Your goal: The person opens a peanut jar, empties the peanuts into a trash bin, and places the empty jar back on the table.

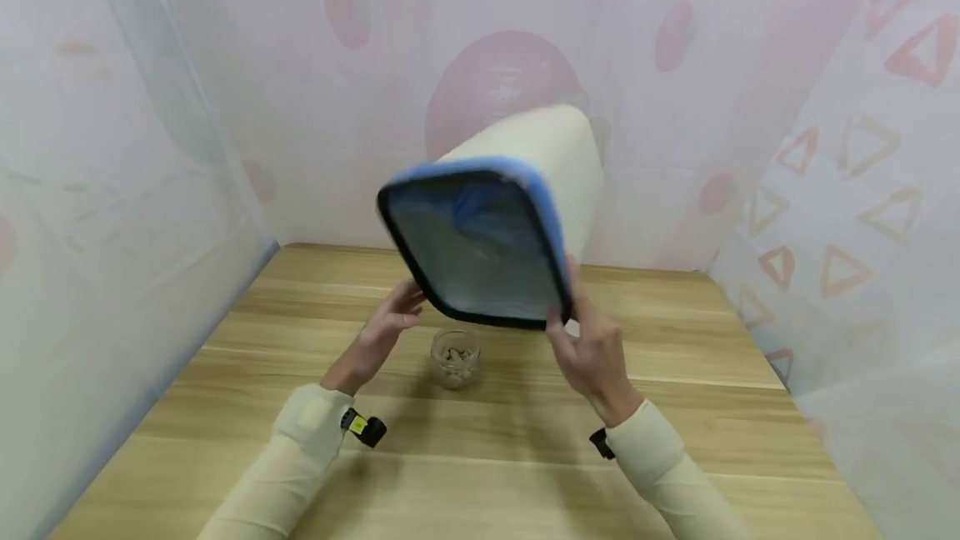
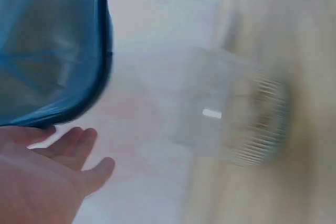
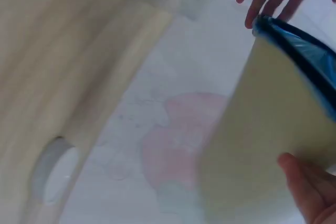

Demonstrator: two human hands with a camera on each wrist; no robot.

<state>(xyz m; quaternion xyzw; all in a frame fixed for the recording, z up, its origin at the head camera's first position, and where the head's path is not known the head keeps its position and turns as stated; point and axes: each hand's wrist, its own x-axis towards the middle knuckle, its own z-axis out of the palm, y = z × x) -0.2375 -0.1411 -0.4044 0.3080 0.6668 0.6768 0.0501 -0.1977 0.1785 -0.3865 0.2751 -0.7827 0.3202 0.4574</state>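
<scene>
A cream trash bin [image 1: 581, 182] is held up over the table, tipped so its mouth faces me. A blue bag [image 1: 487, 248] lines it, folded over the edge under a black rim [image 1: 487, 323]. My right hand [image 1: 596, 352] grips the bin at its lower right corner, thumb at the rim and fingers along the outer side. At the lower left corner is my left hand [image 1: 375, 336], its fingers loosely extended right by the rim [image 2: 79, 119]. Below the bin, a clear jar [image 1: 455, 361] with small contents stands on the table, blurred in the left wrist view.
The wooden table [image 1: 300, 457] has pale patterned curtains [image 1: 300, 107] at its back and sides. A round white lid-like disc [image 3: 59, 174] lies near the table's far edge in the right wrist view. Cameras are strapped to both wrists.
</scene>
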